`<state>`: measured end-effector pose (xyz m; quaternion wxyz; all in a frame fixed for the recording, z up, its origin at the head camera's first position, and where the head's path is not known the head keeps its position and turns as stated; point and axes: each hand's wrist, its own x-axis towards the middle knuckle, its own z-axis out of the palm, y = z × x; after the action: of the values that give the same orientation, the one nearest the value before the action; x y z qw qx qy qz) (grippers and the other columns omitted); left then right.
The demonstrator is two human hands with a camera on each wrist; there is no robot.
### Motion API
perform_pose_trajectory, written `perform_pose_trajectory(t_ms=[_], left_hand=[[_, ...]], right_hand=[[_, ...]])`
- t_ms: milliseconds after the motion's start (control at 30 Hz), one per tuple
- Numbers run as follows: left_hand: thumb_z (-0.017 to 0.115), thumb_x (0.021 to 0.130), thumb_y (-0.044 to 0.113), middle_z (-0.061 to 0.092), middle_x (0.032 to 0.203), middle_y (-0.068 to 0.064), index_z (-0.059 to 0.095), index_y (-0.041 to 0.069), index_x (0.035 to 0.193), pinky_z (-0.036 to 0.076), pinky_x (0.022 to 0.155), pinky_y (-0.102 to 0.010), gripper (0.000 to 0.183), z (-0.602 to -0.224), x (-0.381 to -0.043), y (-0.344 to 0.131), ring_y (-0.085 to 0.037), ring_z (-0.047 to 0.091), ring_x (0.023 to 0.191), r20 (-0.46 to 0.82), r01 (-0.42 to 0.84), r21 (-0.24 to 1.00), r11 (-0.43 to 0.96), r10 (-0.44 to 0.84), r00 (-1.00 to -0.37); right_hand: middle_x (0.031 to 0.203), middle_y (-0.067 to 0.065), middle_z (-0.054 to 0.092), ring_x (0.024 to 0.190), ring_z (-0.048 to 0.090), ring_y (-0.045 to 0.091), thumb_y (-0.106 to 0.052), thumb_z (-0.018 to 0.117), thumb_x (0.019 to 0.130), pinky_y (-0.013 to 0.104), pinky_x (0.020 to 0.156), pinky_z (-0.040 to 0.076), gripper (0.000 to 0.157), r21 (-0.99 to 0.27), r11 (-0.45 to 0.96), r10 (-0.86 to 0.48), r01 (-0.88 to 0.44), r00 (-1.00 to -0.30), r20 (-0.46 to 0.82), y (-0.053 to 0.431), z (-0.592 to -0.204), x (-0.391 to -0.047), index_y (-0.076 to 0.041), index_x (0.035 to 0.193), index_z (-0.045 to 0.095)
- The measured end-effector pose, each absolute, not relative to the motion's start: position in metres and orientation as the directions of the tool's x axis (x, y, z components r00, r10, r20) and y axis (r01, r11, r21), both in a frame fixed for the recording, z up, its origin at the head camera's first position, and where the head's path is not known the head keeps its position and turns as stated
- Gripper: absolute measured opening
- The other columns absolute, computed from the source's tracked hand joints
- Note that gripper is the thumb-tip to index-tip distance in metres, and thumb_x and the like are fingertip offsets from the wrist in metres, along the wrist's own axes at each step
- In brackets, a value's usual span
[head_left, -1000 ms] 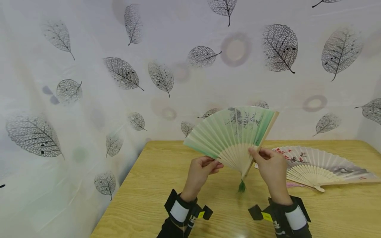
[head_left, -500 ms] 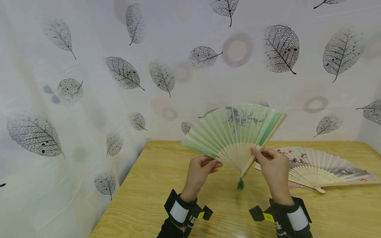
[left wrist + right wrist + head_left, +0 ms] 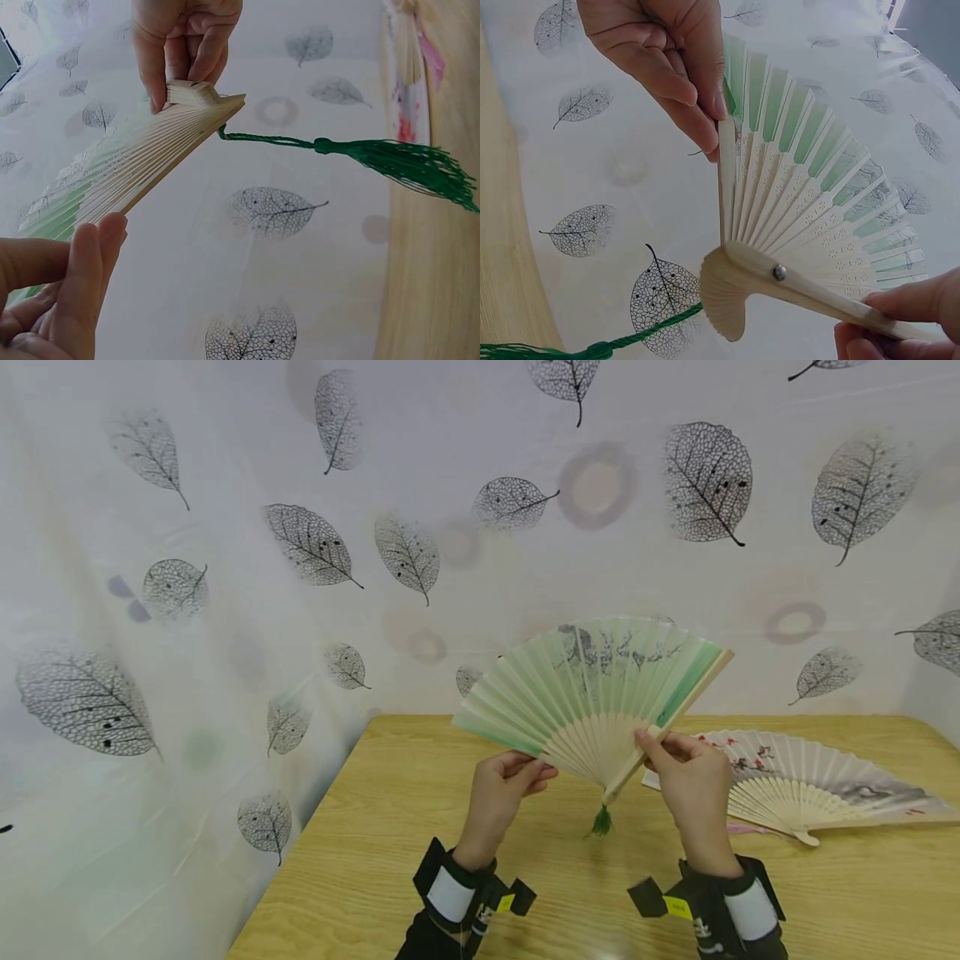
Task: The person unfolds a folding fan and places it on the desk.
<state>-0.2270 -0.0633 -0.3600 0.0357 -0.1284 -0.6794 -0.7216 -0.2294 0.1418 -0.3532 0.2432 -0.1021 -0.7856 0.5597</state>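
Observation:
A green folding fan (image 3: 592, 685) with a dark printed picture is spread wide above the table. My left hand (image 3: 504, 802) pinches its left outer edge between thumb and fingers. On the other side, my right hand (image 3: 692, 789) pinches the right outer rib, thumb in front. The pale ribs (image 3: 802, 202) fan out from a metal pivot in the right wrist view, some of them still bunched near the right guard. From the handle end hangs a green tassel (image 3: 405, 165). Both hands are held off the table.
A second folding fan (image 3: 832, 777), white with red blossoms and grey painting, lies open on the wooden table (image 3: 360, 827) at the right. Its pink tassel (image 3: 750, 829) lies beside it. Behind the table hangs a leaf-print curtain (image 3: 450, 527).
The green fan has spread wider as my right hand moved slightly to the right with its rib. My left hand has shifted only a little left; the white fan has stayed put.

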Motion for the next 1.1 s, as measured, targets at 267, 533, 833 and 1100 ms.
perform_pose_trajectory(t_ms=[267,533,833,1100], left_hand=[[0.058,0.084,0.012,0.064,0.095,-0.027,0.061,-0.007,0.101,0.054,0.069,-0.022,0.026,-0.359,-0.227,-0.063,-0.023,0.063,0.084,0.237,0.232,0.971,-0.065,0.084,-0.968],[0.058,0.084,0.011,0.065,0.094,-0.026,0.061,-0.007,0.102,0.054,0.069,-0.022,0.026,-0.36,-0.228,-0.063,-0.023,0.063,0.083,0.238,0.233,0.97,-0.073,0.056,-0.97],[0.058,0.084,0.011,0.066,0.093,-0.025,0.062,-0.007,0.101,0.054,0.068,-0.022,0.025,-0.361,-0.229,-0.062,-0.022,0.064,0.082,0.239,0.238,0.969,-0.066,0.021,-0.971],[0.057,0.084,0.01,0.066,0.092,-0.024,0.062,-0.007,0.101,0.054,0.068,-0.022,0.024,-0.36,-0.229,-0.061,-0.022,0.064,0.082,0.222,0.221,0.973,-0.074,0.009,-0.975]], right_hand=[[0.075,0.006,0.069,0.062,0.063,0.014,-0.043,0.068,0.072,0.023,0.054,0.053,0.039,-0.953,0.222,0.423,-0.207,-0.86,0.285,0.156,-0.392,-0.258,-0.008,0.089,0.071],[0.07,-0.006,0.063,0.063,0.061,0.006,-0.042,0.063,0.077,0.012,0.057,0.05,0.047,-0.961,0.246,0.39,-0.13,-0.894,0.221,0.138,-0.347,-0.224,0.003,0.09,0.067],[0.066,-0.008,0.063,0.063,0.062,0.008,-0.042,0.064,0.076,0.015,0.057,0.052,0.045,-0.972,0.2,0.405,-0.12,-0.894,0.193,0.148,-0.37,-0.245,0.001,0.09,0.068],[0.062,-0.016,0.058,0.06,0.06,0.003,-0.036,0.065,0.077,0.012,0.055,0.05,0.043,-0.98,0.175,0.421,-0.096,-0.892,0.163,0.14,-0.342,-0.224,0.004,0.093,0.066]])
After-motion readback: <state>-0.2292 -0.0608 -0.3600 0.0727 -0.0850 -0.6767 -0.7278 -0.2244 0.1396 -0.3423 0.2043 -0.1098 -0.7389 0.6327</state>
